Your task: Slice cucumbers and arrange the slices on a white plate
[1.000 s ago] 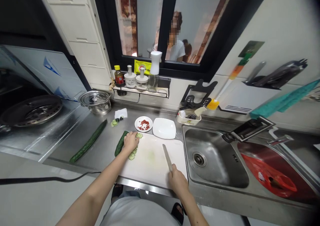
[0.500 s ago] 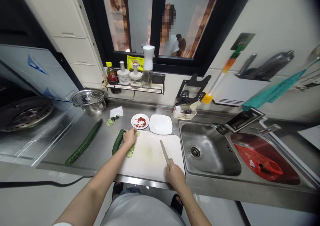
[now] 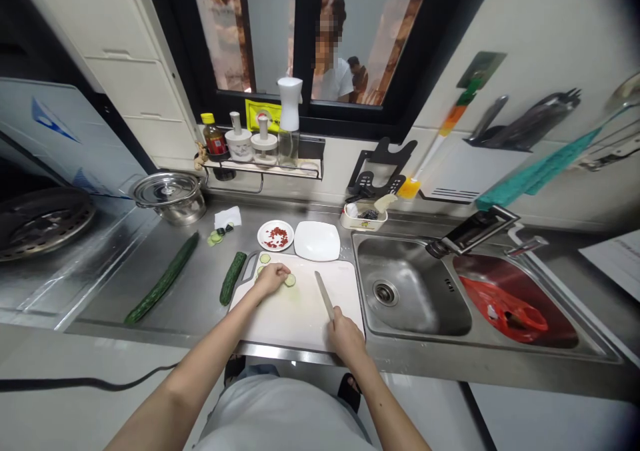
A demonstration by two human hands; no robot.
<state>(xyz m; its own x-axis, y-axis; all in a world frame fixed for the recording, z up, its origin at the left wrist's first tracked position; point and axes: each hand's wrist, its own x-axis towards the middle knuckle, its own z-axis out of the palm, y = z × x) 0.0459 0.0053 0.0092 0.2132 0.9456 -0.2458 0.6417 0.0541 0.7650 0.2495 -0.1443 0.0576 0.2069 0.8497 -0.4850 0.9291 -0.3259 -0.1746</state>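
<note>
My left hand (image 3: 273, 279) is over the upper left of the white cutting board (image 3: 285, 324), its fingers pinching a round cucumber slice (image 3: 291, 280). Other slices lie near the board's handle, partly hidden behind that hand. In my right hand (image 3: 347, 334) is a knife (image 3: 324, 294), held by the handle, its blade pointing up and left over the board's right side. A cut piece of cucumber (image 3: 233, 278) rests just left of the board. Farther left, a whole long cucumber (image 3: 163, 281) lies on the steel counter.
Behind the board stand a plate of chopped red bits (image 3: 276, 236) and a white square plate (image 3: 317, 241). The sink (image 3: 415, 291) is on the right, with a red bag (image 3: 505, 310) in its second basin. A lidded steel pot (image 3: 173, 196) stands back left, below a spice shelf (image 3: 265, 168).
My left hand has moved right and slightly down from the board's left edge, with a cucumber slice in its fingers. The right hand keeps the knife in nearly the same place.
</note>
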